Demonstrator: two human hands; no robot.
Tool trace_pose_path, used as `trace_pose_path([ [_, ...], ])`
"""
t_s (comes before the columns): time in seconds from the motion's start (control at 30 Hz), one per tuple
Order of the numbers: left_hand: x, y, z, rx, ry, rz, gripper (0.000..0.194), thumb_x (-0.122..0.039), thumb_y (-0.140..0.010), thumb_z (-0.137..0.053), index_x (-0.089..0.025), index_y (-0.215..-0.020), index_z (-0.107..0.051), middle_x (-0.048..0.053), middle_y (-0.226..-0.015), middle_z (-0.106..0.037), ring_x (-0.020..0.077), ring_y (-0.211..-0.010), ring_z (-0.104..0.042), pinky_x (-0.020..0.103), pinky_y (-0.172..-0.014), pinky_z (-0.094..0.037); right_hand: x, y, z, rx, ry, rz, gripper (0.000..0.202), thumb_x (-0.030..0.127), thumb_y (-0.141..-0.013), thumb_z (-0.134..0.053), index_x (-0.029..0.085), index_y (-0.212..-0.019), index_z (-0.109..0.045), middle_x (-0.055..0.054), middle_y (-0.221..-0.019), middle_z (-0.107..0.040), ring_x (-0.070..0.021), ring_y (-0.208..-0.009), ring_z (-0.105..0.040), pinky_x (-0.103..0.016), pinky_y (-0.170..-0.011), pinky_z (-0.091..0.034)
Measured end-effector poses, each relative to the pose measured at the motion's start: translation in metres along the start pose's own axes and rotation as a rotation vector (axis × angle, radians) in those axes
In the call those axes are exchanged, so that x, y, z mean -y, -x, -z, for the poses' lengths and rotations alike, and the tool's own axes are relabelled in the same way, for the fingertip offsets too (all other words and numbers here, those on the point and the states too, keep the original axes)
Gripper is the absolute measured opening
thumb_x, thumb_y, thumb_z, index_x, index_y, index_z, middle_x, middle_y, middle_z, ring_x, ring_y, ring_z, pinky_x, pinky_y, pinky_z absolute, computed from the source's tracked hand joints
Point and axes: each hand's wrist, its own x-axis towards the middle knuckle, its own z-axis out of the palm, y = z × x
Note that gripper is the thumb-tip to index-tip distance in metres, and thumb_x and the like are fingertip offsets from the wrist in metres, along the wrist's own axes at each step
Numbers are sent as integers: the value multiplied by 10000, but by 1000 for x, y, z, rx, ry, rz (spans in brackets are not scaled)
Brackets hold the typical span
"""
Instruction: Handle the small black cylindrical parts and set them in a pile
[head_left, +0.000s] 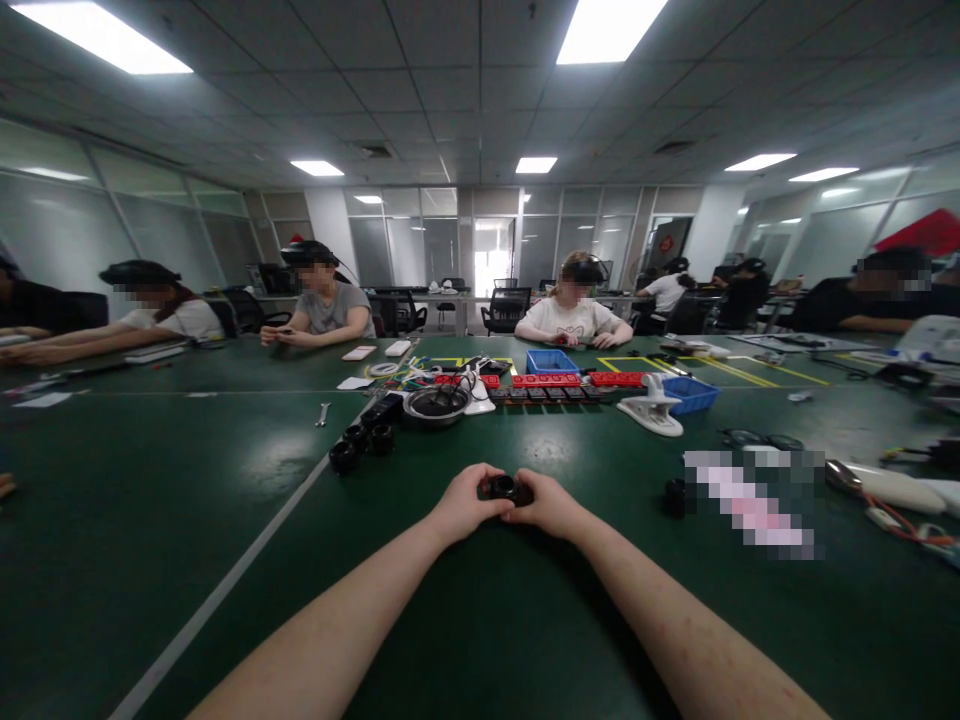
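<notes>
Both hands meet around a small black cylindrical part with a round opening on top, near the middle of the green table. My left hand curls around its left side, thumb in front. From the right, my right hand grips the same part, its fingertips partly hidden behind it. Several similar black cylindrical parts stand in a cluster to the left, beyond my left hand. Another black part sits off to the right.
Beyond my hands lie a round metal dish, red strips, a blue bin, a white clamp-like stand and a wrench. Cables and tools crowd the right side. Several people sit around the table, including one opposite.
</notes>
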Motion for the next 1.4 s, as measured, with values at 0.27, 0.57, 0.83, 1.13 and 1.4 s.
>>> trace_pose_path([
  [0.27, -7, 2, -5, -77, -45, 45, 348, -197, -646, -686, -163, -968, -559, 55, -952, -547, 198, -859, -538, 300, -743, -435, 11, 2, -14, -129, 87, -15, 390, 284, -629, -673, 159, -965, -520, -78, -895, -596, -223, -812, -543, -298, -667, -365],
  [0.57, -1, -1, 10, 77, -80, -61, 390, -264, -657, -700, -212, -1030, -597, 17, -878, -567, 183, -808, -547, 275, -726, -432, 1, 2, 8, 88, -36, 65, 244, 198, -661, -664, 158, -894, -601, 13, -762, -634, -131, -671, -575, -208, -574, -408],
  [0.83, -6, 2, -7, -112, -142, 57, 324, -288, -666, -682, -163, -945, -575, 59, -921, -542, 223, -857, -528, 310, -723, -424, 12, 1, -16, -164, 145, -123, 249, 304, -663, -639, 163, -831, -521, -65, -800, -589, -205, -714, -535, -274, -573, -342],
  [1.13, -5, 1, -1, -54, -100, 6, 312, -252, -668, -674, -184, -958, -580, 39, -923, -548, 198, -841, -538, 281, -720, -440, 8, 3, -2, -18, 50, 44, 454, 274, -641, -685, 199, -1061, -527, -32, -969, -613, -197, -861, -566, -272, -700, -403],
  [1.4, 0, -1, 4, 23, -60, -52, 342, -223, -655, -687, -180, -979, -586, 37, -941, -571, 189, -851, -546, 275, -738, -438, 2, 1, 6, 72, 38, 61, 253, 184, -648, -665, 154, -884, -579, 11, -768, -622, -142, -692, -567, -220, -589, -405],
])
